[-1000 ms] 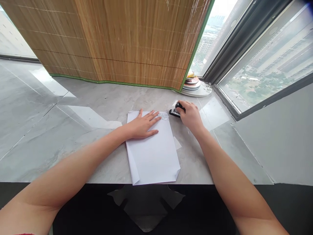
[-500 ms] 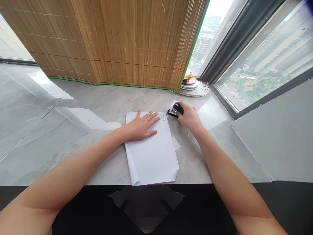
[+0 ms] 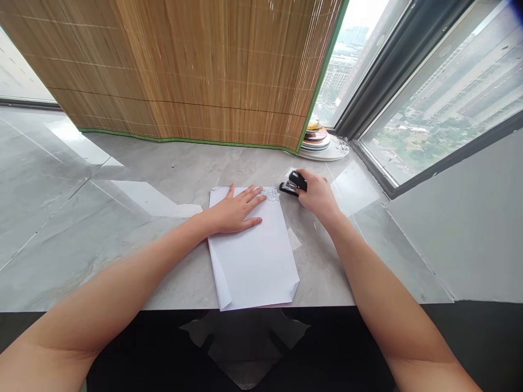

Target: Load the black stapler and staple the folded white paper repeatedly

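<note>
Head view: left hand (image 3: 233,212) flat, fingers spread, pinning paper stack (image 3: 253,256) on worktop (image 3: 163,179). Right hand (image 3: 317,196) closed round black stapler (image 3: 292,185) just beside far right corner; already several staples there, stapler not yet on the sheets.

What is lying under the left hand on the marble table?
The left hand lies flat on a white paper stack, which rests on the marble table. The paper under the palm is covered, and anything beneath the stack is hidden.

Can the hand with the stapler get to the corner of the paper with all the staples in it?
Probably yes. The right hand holds the black stapler right beside the stapled corner of the paper stack, with nothing between them; the left hand lies flat farther in.
</note>
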The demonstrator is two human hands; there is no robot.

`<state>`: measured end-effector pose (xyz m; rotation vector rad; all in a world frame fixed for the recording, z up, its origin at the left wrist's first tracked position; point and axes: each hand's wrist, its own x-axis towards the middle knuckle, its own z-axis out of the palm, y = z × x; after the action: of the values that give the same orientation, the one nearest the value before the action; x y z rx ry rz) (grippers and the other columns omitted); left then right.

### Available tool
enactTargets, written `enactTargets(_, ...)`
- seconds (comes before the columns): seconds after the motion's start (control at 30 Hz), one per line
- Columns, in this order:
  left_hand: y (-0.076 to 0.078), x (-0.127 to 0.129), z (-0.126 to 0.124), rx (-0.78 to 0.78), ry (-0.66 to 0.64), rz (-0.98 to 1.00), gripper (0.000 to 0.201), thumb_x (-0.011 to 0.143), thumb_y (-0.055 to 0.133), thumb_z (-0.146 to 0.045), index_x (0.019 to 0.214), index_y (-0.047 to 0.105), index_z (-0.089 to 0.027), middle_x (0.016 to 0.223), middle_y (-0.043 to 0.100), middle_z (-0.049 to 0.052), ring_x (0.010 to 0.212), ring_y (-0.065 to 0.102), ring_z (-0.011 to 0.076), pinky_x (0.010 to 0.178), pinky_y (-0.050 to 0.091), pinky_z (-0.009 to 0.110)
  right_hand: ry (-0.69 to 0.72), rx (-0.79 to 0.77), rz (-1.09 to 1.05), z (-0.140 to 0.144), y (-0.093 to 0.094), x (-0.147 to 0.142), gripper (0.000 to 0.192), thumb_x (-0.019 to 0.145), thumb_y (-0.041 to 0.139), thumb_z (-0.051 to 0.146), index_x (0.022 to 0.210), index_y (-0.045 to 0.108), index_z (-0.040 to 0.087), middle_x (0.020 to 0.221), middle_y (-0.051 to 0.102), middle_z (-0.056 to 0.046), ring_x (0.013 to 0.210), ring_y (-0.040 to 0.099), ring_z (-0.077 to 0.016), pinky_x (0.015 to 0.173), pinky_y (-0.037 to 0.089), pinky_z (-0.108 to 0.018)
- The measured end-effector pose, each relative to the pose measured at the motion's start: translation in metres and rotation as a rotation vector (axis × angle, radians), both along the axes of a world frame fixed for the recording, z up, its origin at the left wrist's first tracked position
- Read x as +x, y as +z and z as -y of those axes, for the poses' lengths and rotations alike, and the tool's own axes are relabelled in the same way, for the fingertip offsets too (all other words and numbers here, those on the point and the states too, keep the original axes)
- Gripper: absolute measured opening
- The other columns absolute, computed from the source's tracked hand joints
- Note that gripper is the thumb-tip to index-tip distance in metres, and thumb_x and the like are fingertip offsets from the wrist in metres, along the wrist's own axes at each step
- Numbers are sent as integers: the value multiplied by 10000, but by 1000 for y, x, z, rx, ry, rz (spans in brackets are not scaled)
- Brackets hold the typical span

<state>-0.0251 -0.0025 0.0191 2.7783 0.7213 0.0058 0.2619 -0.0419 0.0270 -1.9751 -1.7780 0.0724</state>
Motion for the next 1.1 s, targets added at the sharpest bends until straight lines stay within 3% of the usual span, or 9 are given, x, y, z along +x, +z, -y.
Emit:
enactTargets(0.07, 2, -2, -4, 10, 20, 100, 728, 1106, 412, -645, 1699, 380, -225, 1839, 249, 147, 1707, 216, 356, 1359, 73, 684, -6, 53, -18, 2, 5, -3, 500, 862, 620, 169, 1349, 709, 244, 1227, 801, -116, 1148, 708, -366, 971, 531, -471)
enactTargets(0.13, 4, -6, -14, 57, 120, 318, 618, 1120, 383, -629, 1548, 534, -210, 1741, 450, 164, 1624, 391, 332, 1350, 220, 612, 24, 135, -52, 7, 11, -12, 458, 894, 617, 212, 1343, 702, 234, 1227, 797, -115, 1129, 717, -350, 977, 527, -461)
enactTargets(0.23, 4, -19, -37, 154, 391, 698, 470, 1147, 319, -545, 1150, 664, -225, 1305, 734, 151, 1254, 663, 283, 1131, 496, 461, 184, 170, -134, 21, 21, -39, 405, 922, 657, 290, 1322, 689, 237, 1213, 795, -98, 1083, 730, -317, 971, 532, -425)
enactTargets(0.37, -5, -37, -68, 171, 632, 959, 434, 1130, 402, -479, 803, 563, -242, 875, 672, 73, 854, 638, 228, 831, 513, 365, 448, 42, -243, 42, 17, -87, 299, 916, 694, 273, 1214, 687, 253, 1114, 798, -60, 982, 730, -266, 896, 534, -366)
enactTargets(0.57, -14, -44, -85, 40, 736, 1137, 395, 1076, 531, -364, 707, 555, -225, 722, 575, 25, 723, 538, 184, 698, 401, 321, 521, -41, -274, 44, -4, -119, 265, 890, 660, 204, 1151, 618, 232, 1102, 736, -68, 948, 667, -241, 822, 478, -343)
enactTargets(0.7, -15, -47, -86, -49, 781, 1183, 366, 1044, 552, -309, 688, 557, -223, 718, 570, 23, 703, 509, 181, 654, 356, 321, 485, -85, -271, 46, -5, -91, 130, 876, 642, 211, 977, 563, 235, 957, 682, -37, 842, 609, -214, 749, 423, -322)
enactTargets(0.87, -16, -48, -88, -122, 826, 1204, 334, 1005, 568, -279, 676, 563, -220, 704, 545, 17, 658, 453, 172, 618, 319, 319, 358, -94, -245, 72, -5, -22, 133, 897, 665, 283, 986, 576, 238, 900, 667, -24, 798, 599, -211, 749, 433, -337)
enactTargets(1.0, -18, -48, -90, -164, 828, 1229, 321, 988, 563, -273, 672, 566, -218, 705, 546, 17, 657, 454, 168, 609, 315, 314, 289, -137, -306, 87, -1, 29, 348, 903, 740, 482, 1135, 640, 242, 964, 710, -42, 850, 644, -236, 766, 481, -352)
enactTargets(1.1, -19, -49, -92, -191, 840, 1250, 342, 990, 564, -296, 656, 540, -221, 694, 529, 14, 645, 439, 166, 599, 303, 315, 218, 3, -413, 78, 0, 67, 416, 984, 583, 643, 1055, 657, 239, 976, 706, -64, 910, 650, -244, 795, 495, -356)
